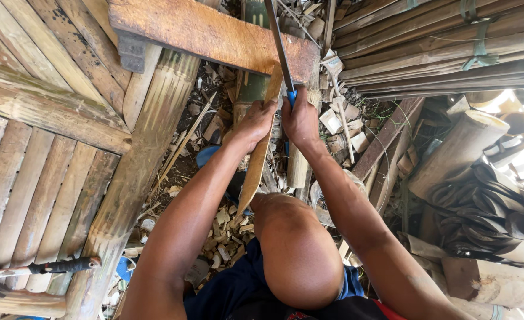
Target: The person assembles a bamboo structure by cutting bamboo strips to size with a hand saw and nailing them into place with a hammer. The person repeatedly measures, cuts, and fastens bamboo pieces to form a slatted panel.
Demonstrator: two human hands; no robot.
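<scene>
Both hands sit close together at the middle of the scene, just below the edge of a thick, worn wooden plank (214, 37) that runs across the top. The left hand (255, 123) is closed around a long flat strip of bamboo (255, 169), which slants down from the plank's lower edge toward the person's bare knee (297, 249). The right hand (300, 121) is wrapped tight on the blue handle (291, 96) of a long blade (278, 44); the blade rises steeply from the fist, crosses the plank's face and leaves the top of the view. Blade and strip meet just above the two fists, right at the plank's edge, though I cannot tell exactly how the edge sits against the bamboo.

Under the hands the ground is littered with pale bamboo chips and offcuts (226, 234), thickest beside the knee. To the left stands a slatted bamboo bench frame (48, 154), and a hammer with a dark grip (42, 269) lies on its lower corner. To the upper right, long bamboo poles tied with green bands (439, 47) are stacked in bundles. Lower right, a thick cut bamboo section (457, 151) leans near a heap of dark curved pieces (481, 207).
</scene>
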